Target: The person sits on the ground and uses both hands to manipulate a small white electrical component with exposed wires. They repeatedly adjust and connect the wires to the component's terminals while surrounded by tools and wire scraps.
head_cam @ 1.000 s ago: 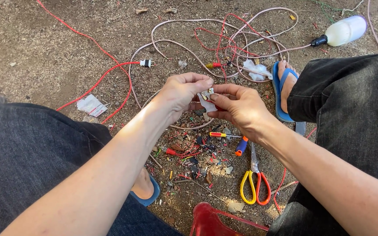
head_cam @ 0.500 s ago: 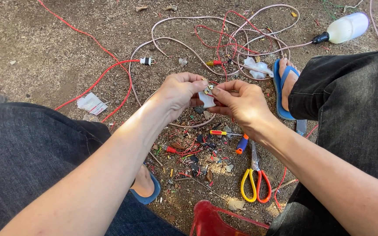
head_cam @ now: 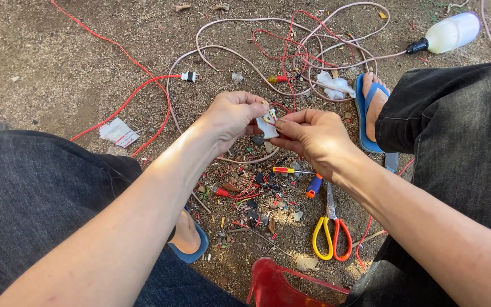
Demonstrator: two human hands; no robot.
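Dirt ground (head_cam: 58, 68) holds tangled wires (head_cam: 291, 51), scissors (head_cam: 332, 230), screwdriver (head_cam: 285, 170) below hands (head_cam: 274, 128).

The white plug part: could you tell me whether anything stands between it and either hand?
Nothing visible does. The left hand and right hand both pinch the white plug part directly with their fingertips, above the ground. The scissors and screwdriver lie below, apart from it.

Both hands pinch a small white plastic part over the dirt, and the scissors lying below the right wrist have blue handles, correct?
Not quite. In the head view the scissors have yellow and orange handles, not blue. The rest holds: left hand and right hand pinch the small white part over the dirt.
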